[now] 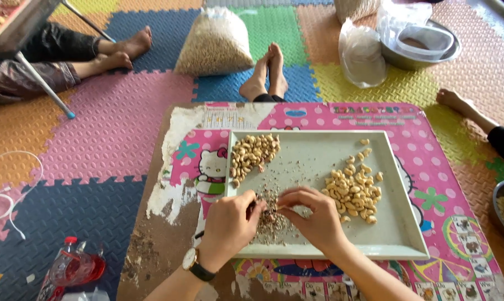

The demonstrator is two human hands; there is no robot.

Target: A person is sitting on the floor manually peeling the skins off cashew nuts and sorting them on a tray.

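Bright foam mats (112,122) cover the floor under a low pink table (430,167). At the near edge of its grey tray (313,150), over a heap of husk bits (271,223), the left hand (227,226) and right hand (313,214) pinch something too small to tell. Peeled cashews (355,189) lie toward the tray's right side, unpeeled nuts (252,153) in its far left corner. A sack of nuts (215,44) sits beyond.
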